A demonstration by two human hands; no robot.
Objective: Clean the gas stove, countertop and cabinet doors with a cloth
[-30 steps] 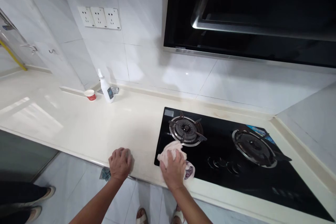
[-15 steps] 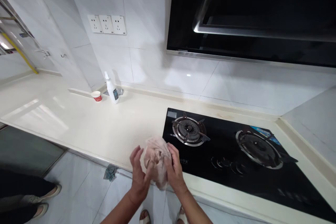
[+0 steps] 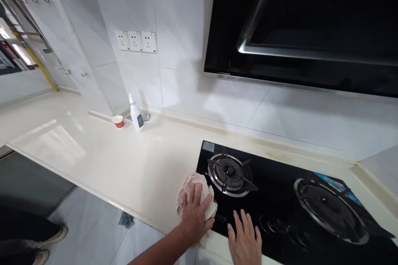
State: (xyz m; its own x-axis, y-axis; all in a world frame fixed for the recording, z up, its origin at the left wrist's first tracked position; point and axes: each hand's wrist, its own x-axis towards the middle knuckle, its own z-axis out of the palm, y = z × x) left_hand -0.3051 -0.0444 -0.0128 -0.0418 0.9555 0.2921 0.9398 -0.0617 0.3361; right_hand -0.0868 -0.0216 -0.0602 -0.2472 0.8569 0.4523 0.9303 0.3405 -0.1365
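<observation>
A crumpled pale pink cloth (image 3: 183, 190) is bunched against the left front corner of the black gas stove (image 3: 264, 165), partly on the cream counter (image 3: 133, 165). My left hand (image 3: 195, 217) presses down on the cloth from above, fingers curled into its folds. Its underside is hidden. To the right, my right hand (image 3: 246, 240) holds nothing, its fingers spread over the stove's front edge, left of the knobs (image 3: 276, 225). Whether its fingertips touch the glass, I cannot tell. Beyond the cloth is the left burner (image 3: 229, 172) with its metal pan support.
A white spray bottle (image 3: 137, 116) and a red-and-white paper cup (image 3: 118, 121) stand against the wall at the back left. The black range hood (image 3: 298, 64) hangs over the stove. A person's shoe (image 3: 56, 236) shows on the floor at lower left.
The cloth, held up between both hands before, is now down at the stove's corner under my left hand. My right hand has let go of it and moved right, over the stove.
</observation>
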